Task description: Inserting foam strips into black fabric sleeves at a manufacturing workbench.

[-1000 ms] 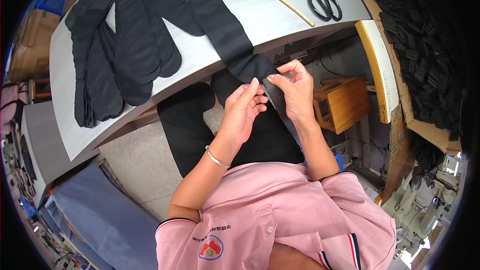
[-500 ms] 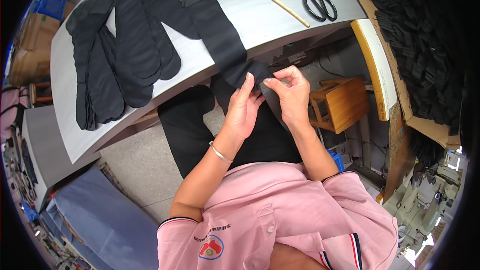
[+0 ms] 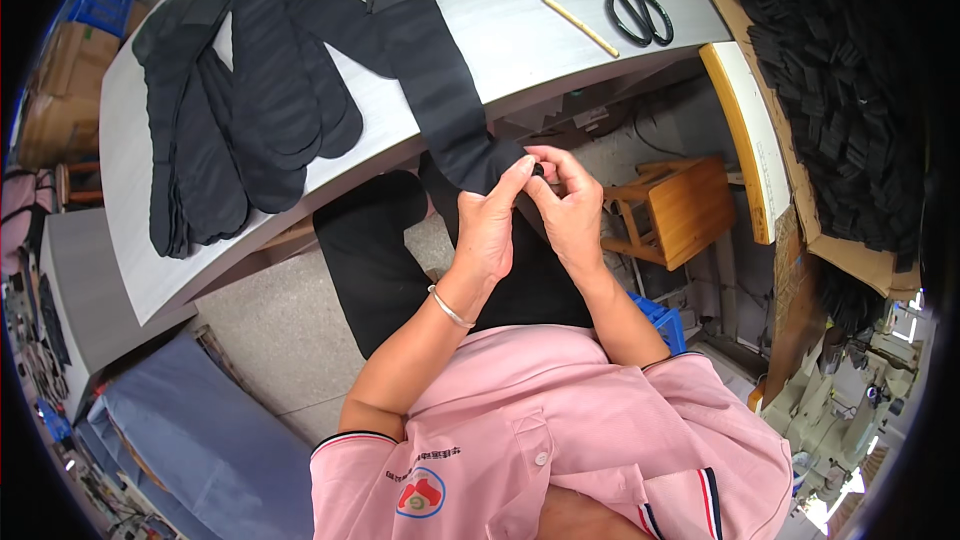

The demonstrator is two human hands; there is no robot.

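A long black fabric strap (image 3: pixel 433 75) runs off the table's front edge toward me, its far end lying flat on the tabletop. At its near end, my left hand (image 3: pixel 490 223) is closed on the cloth, thumb pressed on top. My right hand (image 3: pixel 567 208) pinches the same end just beside it, fingertips bent inward. A small dark bit of the strap pokes out between the two hands; its exact shape is hidden by my fingers. Several similar black straps with rounded ends (image 3: pixel 275 90) lie in overlapping folds on the left of the table.
The pale grey table (image 3: pixel 500 0) carries a thin wooden-handled pointed tool (image 3: pixel 572 20) and black-handled scissors (image 3: pixel 638 10). A cardboard box (image 3: pixel 860 265) full of black pieces stands at right. Below are a wooden stool (image 3: pixel 690 210) and a blue crate (image 3: pixel 655 320).
My right hand has come down and inward, close against my left thumb. The strap's near end is now more bunched between my fingers, and its hanging tail is less visible.
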